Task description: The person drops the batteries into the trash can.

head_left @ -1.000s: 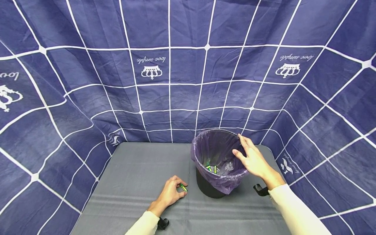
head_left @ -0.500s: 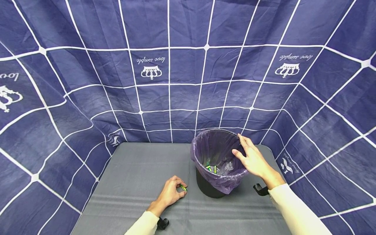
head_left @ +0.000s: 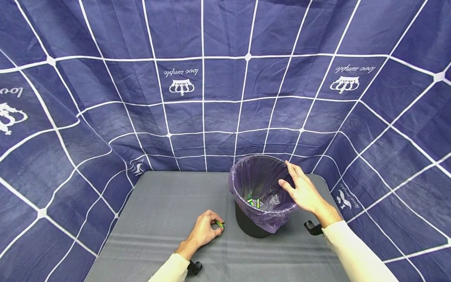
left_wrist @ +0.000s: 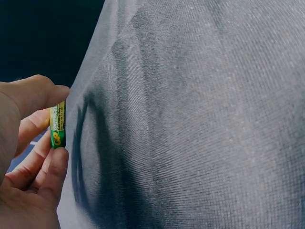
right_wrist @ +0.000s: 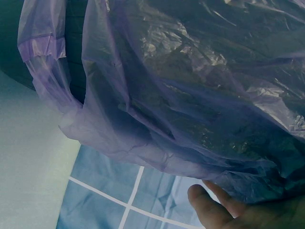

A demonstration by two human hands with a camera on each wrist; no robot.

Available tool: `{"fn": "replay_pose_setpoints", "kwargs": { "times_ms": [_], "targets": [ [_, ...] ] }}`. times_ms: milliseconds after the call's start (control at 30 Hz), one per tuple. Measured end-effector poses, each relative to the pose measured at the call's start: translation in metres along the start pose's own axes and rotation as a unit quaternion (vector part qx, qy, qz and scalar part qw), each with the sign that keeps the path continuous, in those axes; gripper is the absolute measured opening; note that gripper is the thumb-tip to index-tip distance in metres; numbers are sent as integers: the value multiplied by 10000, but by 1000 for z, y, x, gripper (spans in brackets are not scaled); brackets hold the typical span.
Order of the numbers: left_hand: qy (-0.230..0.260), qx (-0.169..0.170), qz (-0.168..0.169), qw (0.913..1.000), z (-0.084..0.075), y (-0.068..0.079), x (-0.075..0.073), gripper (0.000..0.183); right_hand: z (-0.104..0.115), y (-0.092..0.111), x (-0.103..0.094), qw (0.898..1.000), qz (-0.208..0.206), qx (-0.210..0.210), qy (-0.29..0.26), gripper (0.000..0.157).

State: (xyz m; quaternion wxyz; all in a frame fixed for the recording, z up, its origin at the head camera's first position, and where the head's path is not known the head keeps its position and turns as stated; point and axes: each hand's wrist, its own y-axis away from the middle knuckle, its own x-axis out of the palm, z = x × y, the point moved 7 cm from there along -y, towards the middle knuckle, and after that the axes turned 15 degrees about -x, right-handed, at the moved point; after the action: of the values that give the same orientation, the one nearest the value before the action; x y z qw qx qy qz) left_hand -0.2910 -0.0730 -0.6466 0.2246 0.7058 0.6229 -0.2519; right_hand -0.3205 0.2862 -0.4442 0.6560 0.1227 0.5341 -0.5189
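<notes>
Between thumb and fingertips, my left hand (head_left: pixel 204 230) pinches a small green and yellow battery (left_wrist: pixel 58 123), just left of the bin. The battery stands roughly upright in the left wrist view, its ends partly covered by the fingers. My right hand (head_left: pixel 304 192) rests at the right side of the rim of a black waste bin (head_left: pixel 246 223), its fingers extended and the thumb apart from them. A translucent purple bin liner (right_wrist: pixel 143 109) lines the bin and hangs over its rim. Several green and yellow pieces, seemingly batteries (head_left: pixel 258 203), lie inside at the bottom.
Grey cloth covers the table (head_left: pixel 169 199). A dark blue curtain (head_left: pixel 218 78) with white grid lines stands behind and on both sides. Black straps (head_left: pixel 312 228) are worn at the wrists.
The battery has turned slightly between the left fingers, and the left hand has shifted only a little. The right hand and the bin have not visibly moved.
</notes>
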Motion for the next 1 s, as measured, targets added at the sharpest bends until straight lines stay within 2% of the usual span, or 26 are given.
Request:
{"fn": "replay_pose_setpoints", "kwargs": {
  "times_ms": [367, 733, 1000],
  "targets": [
    [179, -4, -71, 9998, -8, 2, -7, 17, -2, 2, 1, 10000, -66, -26, 32, 81],
    [381, 345, -366, 9980, -24, 4, -21, 19, 0, 1, 1, 9999, -88, -51, 16, 81],
    [546, 191, -374, 9976, -34, 1, -30, 20, 1, 1, -1, 10000, -40, -13, 14, 81]
  ]
}}
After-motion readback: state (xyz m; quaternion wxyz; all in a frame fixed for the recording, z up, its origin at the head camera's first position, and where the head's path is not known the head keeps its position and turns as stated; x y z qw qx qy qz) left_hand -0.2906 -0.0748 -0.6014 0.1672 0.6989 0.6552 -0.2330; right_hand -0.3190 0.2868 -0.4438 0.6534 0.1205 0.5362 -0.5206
